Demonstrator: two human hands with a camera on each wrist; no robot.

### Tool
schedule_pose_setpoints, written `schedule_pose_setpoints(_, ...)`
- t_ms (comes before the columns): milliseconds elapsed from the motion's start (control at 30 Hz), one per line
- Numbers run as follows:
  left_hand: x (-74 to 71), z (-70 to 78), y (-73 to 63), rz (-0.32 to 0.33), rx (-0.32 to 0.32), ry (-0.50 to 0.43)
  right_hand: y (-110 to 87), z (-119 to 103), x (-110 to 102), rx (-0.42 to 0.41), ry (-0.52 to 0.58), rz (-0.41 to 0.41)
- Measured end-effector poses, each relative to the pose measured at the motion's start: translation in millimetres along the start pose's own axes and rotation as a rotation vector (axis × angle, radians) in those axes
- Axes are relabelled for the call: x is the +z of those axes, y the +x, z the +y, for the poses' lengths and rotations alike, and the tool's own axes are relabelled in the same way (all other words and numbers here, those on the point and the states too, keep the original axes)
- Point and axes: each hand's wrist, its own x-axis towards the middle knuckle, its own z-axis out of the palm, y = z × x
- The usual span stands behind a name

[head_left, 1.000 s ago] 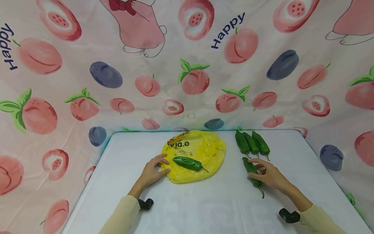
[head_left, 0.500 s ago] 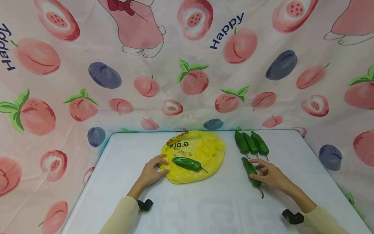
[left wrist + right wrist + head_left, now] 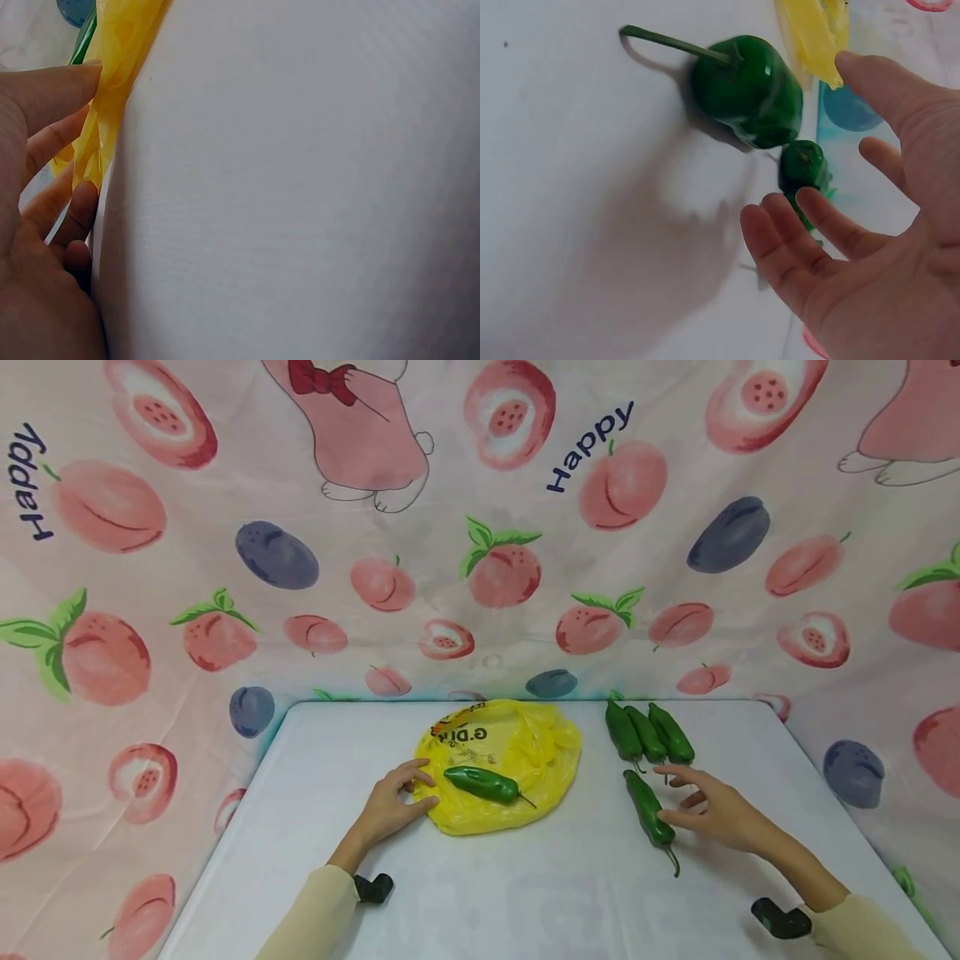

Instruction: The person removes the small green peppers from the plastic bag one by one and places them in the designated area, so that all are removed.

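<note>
In the head view a yellow plastic bag (image 3: pixel 551 785) lies flat, with one green chili pepper (image 3: pixel 480 784) on top of it. My left hand (image 3: pixel 390 797) rests at the bag's left edge, thumb and fingertips spread and touching the plastic. Right of the bag, a second green pepper (image 3: pixel 648 810) lies alone on the table, its stem pointing toward me. My right hand (image 3: pixel 712 810) hovers just right of this pepper, fingers loosely spread and holding nothing. The right wrist view shows a gap between that hand (image 3: pixel 862 225) and the nearest pepper (image 3: pixel 750 86).
Behind the lone pepper, three more green peppers (image 3: pixel 649 733) lie side by side near the back edge. Everything rests on a white table (image 3: pixel 510 893). A fruit-printed cloth (image 3: pixel 420 668) hangs behind and at the sides. A black wrist device (image 3: pixel 780 918) sits by each sleeve.
My right hand has let go of the lone pepper and drawn back to the right. That pepper stays in about the same spot. The left hand has not moved.
</note>
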Motion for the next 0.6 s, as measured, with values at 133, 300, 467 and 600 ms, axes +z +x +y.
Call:
schedule_pose_setpoints(133, 0.0, 0.8, -0.4, 0.003, 0.003, -0.006, -0.3, -1.2, -7.9, -0.07, -0.048, 0.028)
schedule_pose_setpoints(300, 0.3, -0.1, 0.3, 0.002, 0.008, -0.003, -0.5, -4.5, -15.4, -0.138, -0.077, 0.076)
schedule_pose_setpoints(467, 0.4, -1.2, 0.6, 0.004, 0.005, -0.002, 1.4, -9.6, -20.1, -0.151, -0.089, 0.083)
schedule_pose_setpoints(600, 0.5, -1.1, 0.7, 0.01, 0.011, -0.006, 4.7, -13.9, -21.1, -0.165, -0.102, 0.082)
